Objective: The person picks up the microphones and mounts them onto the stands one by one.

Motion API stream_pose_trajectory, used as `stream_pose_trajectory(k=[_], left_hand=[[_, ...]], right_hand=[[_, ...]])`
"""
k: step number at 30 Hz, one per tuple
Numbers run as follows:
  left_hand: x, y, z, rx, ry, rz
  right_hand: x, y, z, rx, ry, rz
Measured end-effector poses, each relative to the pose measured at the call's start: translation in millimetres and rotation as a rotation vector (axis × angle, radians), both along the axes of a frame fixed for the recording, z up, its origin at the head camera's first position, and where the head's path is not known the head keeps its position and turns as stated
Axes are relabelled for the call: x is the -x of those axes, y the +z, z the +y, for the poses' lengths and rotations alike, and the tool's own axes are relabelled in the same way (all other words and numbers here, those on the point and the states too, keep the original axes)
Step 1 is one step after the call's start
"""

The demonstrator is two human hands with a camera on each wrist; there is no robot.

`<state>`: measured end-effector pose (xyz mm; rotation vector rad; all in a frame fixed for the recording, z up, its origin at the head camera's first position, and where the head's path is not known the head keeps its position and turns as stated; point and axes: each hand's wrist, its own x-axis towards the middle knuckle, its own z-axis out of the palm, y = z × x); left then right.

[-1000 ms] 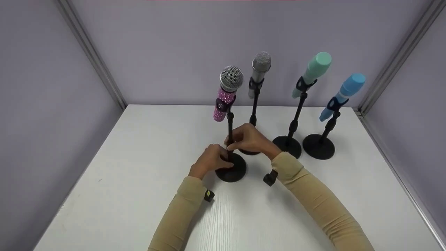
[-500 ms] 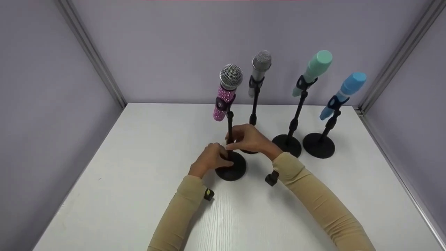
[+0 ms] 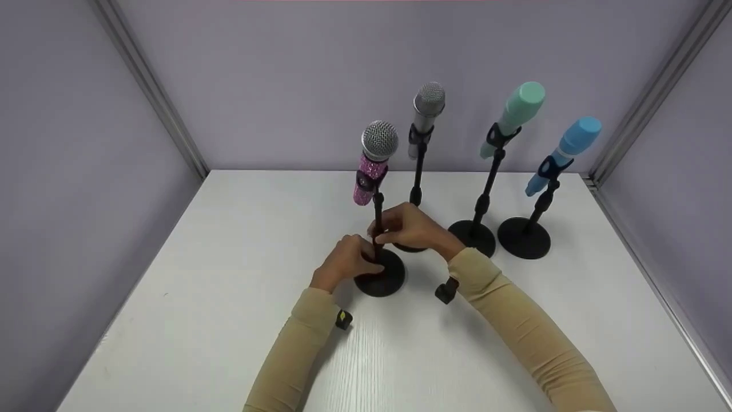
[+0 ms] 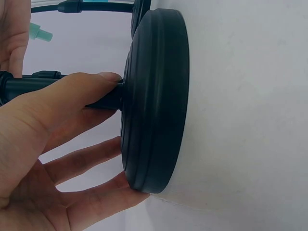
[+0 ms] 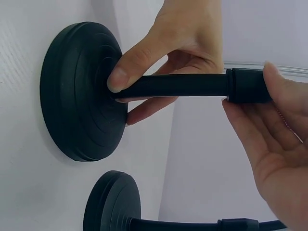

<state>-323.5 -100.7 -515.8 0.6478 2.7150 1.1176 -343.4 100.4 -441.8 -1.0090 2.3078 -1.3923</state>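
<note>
A pink glittery microphone (image 3: pixel 373 167) with a silver mesh head sits tilted in the clip of a black desk microphone stand (image 3: pixel 384 283). Low on the pole, just above the round base, my left hand (image 3: pixel 343 260) pinches the tube; in the left wrist view, other fingers reach the base's (image 4: pixel 159 101) edge. My right hand (image 3: pixel 414 229) grips the thicker collar (image 5: pixel 248 85) higher up, between thumb and fingers. Bare tube (image 5: pixel 187 85) shows between the two hands in the right wrist view. The base stands flat on the white table (image 3: pixel 229 320).
Behind and to the right stand three more black stands, holding a silver microphone (image 3: pixel 426 109), a mint green one (image 3: pixel 521 106) and a blue one (image 3: pixel 575 140). The silver one's base is close behind my right hand. Grey walls (image 3: pixel 320 68) enclose the table's back and sides.
The pink microphone and its clip have dropped lower over the base within the last half second. Both hands have stayed at nearly the same place on the pole.
</note>
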Motion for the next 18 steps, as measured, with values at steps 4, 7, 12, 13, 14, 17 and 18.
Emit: stream_pose_trajectory(k=[4,7,12,13,14,17,18], left_hand=[[1.2,0.2,0.5,0.011,-0.012,0.029],[1.9,0.1,0.6,0.020,-0.017,0.040],[2.1,0.3,0.5,0.022,-0.022,0.037],[2.0,0.3,0.3,0.021,-0.019,0.033],[1.8,0.4,0.3,0.023,-0.016,0.030],[1.6,0.5,0.3,0.020,-0.005,0.019],[1.6,0.5,0.4,0.018,-0.003,0.014]], right_hand=[[1.5,-0.4,2.2,-0.001,0.043,-0.010],[3.2,-2.2,3.6,0.013,0.071,-0.017],[2.1,-3.8,2.5,0.023,0.067,0.013],[1.2,-3.9,1.7,0.027,0.057,0.022],[0.0,-3.8,0.7,0.032,0.041,0.032],[-2.7,-4.1,-1.7,0.043,-0.021,0.073],[-3.5,-4.1,-2.2,0.046,-0.039,0.083]])
